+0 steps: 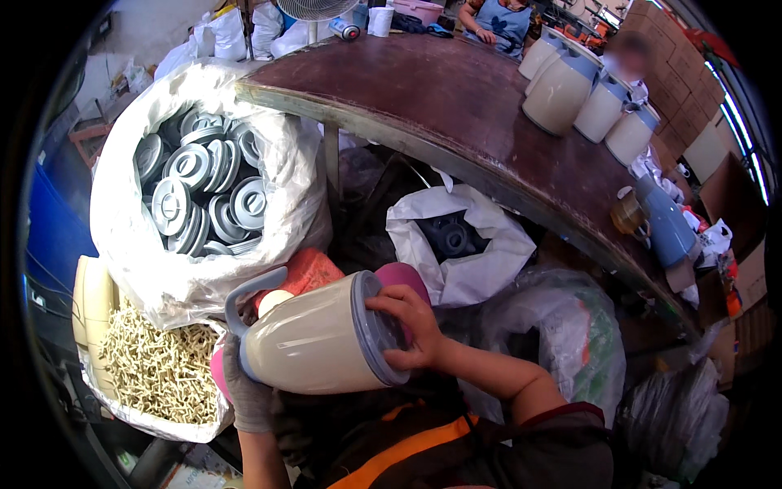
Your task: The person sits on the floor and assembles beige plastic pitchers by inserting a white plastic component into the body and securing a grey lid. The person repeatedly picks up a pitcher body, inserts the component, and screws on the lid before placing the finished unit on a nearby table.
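A cream vacuum jug with a blue-grey handle lies tilted on its side across my lap. My left hand, in a grey glove, grips it at the handle end; part of that hand is hidden behind the body. At the opposite end, the bare fingers of my right hand are curled over the blue-grey base ring. Beyond the left hand, a white sack holds many round grey lids. Past the right hand stands a smaller white sack with dark round parts in it.
A brown table curves across the far side, with several cream jugs on its right. A sack of small cream plastic pieces stands at left. Clear plastic bags lie at right. Another person is behind the table.
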`<state>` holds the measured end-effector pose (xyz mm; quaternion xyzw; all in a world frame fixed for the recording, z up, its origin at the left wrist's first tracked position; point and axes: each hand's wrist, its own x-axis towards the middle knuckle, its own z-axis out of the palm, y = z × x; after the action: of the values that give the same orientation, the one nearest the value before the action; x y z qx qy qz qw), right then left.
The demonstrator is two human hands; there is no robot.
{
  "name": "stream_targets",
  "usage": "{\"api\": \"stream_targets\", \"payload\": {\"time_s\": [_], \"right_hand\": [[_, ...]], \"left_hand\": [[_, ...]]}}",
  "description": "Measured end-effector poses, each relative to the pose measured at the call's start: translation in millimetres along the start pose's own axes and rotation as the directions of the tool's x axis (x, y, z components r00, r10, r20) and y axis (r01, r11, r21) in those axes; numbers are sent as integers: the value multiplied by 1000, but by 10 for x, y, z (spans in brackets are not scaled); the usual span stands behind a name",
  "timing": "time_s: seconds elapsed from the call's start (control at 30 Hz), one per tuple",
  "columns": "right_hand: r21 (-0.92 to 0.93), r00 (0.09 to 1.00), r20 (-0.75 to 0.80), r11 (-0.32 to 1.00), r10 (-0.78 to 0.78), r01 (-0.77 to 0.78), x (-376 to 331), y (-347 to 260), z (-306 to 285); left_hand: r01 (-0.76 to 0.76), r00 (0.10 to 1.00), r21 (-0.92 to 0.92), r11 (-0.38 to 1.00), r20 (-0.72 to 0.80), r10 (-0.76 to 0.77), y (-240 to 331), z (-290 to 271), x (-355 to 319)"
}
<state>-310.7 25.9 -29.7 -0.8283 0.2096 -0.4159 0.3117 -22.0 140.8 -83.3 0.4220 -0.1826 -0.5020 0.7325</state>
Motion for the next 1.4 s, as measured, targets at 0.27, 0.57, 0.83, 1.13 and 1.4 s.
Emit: {"api": "stream_targets", "payload": {"time_s": [0.27, 0.57, 0.83, 1.13, 1.4], "right_hand": [[192, 987, 28, 969, 155, -158, 67, 64, -4], [690, 949, 36, 680, 312, -250, 198, 192, 128], [643, 836, 141, 593, 530, -484, 115, 668, 187], [367, 857, -35, 804, 514, -467, 145, 285, -48], [345, 547, 774, 512, 319, -787, 11, -296, 353]], "left_hand": [[-251, 968, -45, 967, 22, 252, 221, 317, -233], [-182, 979, 107, 977, -74, 191, 0, 534, -182], [-19, 995, -113, 993, -102, 7, -18, 440, -202], [-116, 993, -3, 993, 31, 116, 445, 380, -169], [-369, 895, 747, 553, 446, -5, 576, 485, -119]]}}
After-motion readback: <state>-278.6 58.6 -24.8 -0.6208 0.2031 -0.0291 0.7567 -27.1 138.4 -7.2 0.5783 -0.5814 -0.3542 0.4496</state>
